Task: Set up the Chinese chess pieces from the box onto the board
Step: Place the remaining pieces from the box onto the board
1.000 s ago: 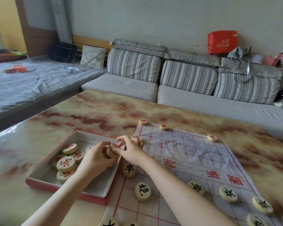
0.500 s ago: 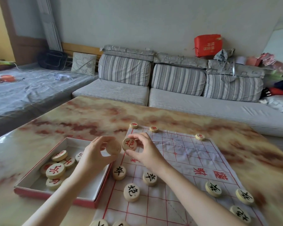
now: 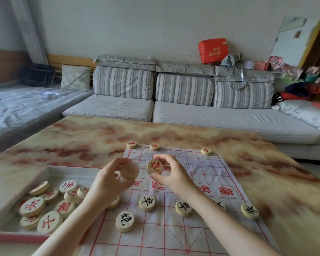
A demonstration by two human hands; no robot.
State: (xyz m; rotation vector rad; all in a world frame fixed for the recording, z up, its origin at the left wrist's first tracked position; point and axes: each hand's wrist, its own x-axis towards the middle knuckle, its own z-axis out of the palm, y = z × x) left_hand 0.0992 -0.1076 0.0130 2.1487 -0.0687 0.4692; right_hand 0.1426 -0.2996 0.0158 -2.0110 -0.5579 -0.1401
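Pieces fill both hands: the right hand (image 3: 171, 174) pinches a red-lettered piece (image 3: 155, 166) by its rim, raised above the cloth board (image 3: 201, 163). Just left of it, the left hand (image 3: 107, 182) grips a second piece (image 3: 130, 170), blank side showing. Left of that hand sits the box (image 3: 70, 172) with more red pieces (image 3: 32, 206). Black-lettered pieces (image 3: 146, 203) lie on the board beneath both wrists.
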